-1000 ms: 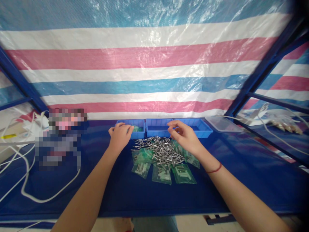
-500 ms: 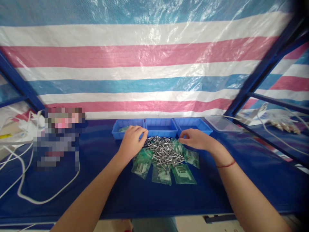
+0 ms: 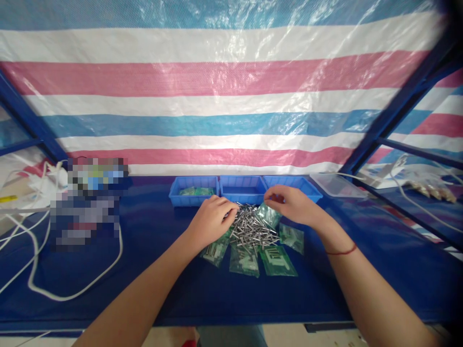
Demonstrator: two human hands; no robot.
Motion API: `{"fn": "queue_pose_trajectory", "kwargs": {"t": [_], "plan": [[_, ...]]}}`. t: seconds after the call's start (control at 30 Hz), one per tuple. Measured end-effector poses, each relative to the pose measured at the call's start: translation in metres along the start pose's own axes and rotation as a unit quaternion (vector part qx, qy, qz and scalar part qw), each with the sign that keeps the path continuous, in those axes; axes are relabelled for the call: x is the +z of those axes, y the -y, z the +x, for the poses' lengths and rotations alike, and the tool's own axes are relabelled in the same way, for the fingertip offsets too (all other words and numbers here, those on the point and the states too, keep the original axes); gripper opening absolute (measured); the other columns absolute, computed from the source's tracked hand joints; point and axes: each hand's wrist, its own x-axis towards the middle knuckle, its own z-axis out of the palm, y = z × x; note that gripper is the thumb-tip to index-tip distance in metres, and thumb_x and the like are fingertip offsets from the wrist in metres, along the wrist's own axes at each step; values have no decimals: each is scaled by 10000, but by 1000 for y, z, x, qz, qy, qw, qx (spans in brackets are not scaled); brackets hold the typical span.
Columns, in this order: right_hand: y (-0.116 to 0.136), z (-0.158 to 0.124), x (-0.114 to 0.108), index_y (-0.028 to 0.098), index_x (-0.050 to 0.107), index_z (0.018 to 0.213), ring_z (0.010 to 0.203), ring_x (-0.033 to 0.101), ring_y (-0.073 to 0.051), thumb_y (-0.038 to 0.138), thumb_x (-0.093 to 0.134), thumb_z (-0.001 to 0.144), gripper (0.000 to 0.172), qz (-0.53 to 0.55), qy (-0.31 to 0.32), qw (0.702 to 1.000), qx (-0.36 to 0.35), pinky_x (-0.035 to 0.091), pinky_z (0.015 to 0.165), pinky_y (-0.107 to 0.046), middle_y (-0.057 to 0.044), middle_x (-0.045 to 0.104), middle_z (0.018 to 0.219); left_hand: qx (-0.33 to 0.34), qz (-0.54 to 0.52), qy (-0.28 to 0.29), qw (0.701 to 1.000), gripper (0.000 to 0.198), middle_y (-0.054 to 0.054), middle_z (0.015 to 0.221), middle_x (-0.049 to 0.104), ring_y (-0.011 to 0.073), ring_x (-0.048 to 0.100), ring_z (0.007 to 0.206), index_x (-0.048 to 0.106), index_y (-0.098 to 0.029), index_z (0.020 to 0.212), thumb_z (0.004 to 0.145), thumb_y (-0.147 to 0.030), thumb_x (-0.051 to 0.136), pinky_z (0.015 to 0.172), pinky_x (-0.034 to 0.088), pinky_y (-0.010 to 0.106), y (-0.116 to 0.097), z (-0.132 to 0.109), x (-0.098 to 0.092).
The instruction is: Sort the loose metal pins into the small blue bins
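A heap of thin silver metal pins [image 3: 253,229] lies mid-table. My left hand [image 3: 215,218] rests over its left side, fingers curled and thumb near the index tip; anything between them is hidden. At the heap's back right, my right hand [image 3: 291,205] is closed, with a clear green plastic bag [image 3: 269,215] at its fingertips. Small green bags with pieces inside lie around the front: one bag [image 3: 216,253] partly beneath my left hand, a middle bag [image 3: 244,261], another bag [image 3: 278,261] and a right-hand bag [image 3: 291,238].
Behind the heap stand three blue bins: the left bin [image 3: 175,197] holds green bags, beside a middle bin [image 3: 243,198] and a right bin [image 3: 313,193]. A clear plastic lid [image 3: 338,185] lies farther right. White cables [image 3: 72,295] loop across the left side of the blue table [image 3: 144,212].
My left hand has moved right, from in front of the left bin onto the heap, uncovering the bags in that bin. My right hand has risen slightly, the green bag beneath its fingers.
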Motion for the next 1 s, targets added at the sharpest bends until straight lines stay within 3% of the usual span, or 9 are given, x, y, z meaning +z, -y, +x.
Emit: {"fn": "queue_pose_trajectory", "kwargs": {"t": [0.1,0.23,0.37,0.47,0.6,0.7,0.87,1.0], "plan": [[4,1,-1,201,656,792,717,583,-179,307,558,815,146,45,-67,997,-18,437,640,-300,-52,661,839,-7,1,-1,1000,225,59,973,700,214,598,896,671,-204,996,924,-267,468,840,420,350,-2,-1,3],[13,2,5,193,634,832,707,574,-173,416,573,831,231,169,-106,980,-4,453,620,-297,-48,644,792,-37,-20,-11,999,273,61,965,702,222,607,893,644,-208,1089,908,-356,504,840,425,354,-3,-1,7],[23,3,16,185,616,833,617,553,-141,470,617,797,287,299,-93,950,12,436,529,-266,-18,598,698,-85,-64,-24,994,324,45,939,710,215,619,861,621,-213,1120,881,-415,536,822,427,338,1,-1,12],[29,4,24,181,613,831,565,552,-128,473,657,763,303,370,-88,924,40,417,485,-254,-2,587,648,-106,-73,-15,992,241,23,839,708,201,609,787,670,-215,932,880,-403,529,746,422,307,6,1,13],[31,4,29,169,613,843,551,545,-123,466,666,755,315,410,-83,905,81,419,498,-257,-2,599,610,-111,-93,5,989,321,3,685,650,171,579,706,633,-198,696,908,-371,465,672,397,268,9,2,11],[32,4,29,164,609,830,494,489,-96,467,647,770,310,400,-73,908,104,391,472,-243,20,562,566,-115,-121,2,986,305,-6,672,636,160,570,694,618,-191,694,907,-346,464,675,392,264,7,3,9],[35,4,25,183,606,828,394,402,-62,464,629,786,286,405,-69,908,80,324,393,-222,62,499,524,-132,-166,-16,977,305,-6,668,640,154,585,677,618,-183,694,903,-344,465,673,405,257,4,2,9],[39,3,23,186,605,839,479,563,-99,445,655,768,274,449,-43,888,89,452,458,-242,-6,651,677,-185,-229,-35,955,274,6,673,669,155,624,671,654,-173,805,894,-350,465,647,440,241,6,3,10]]}}
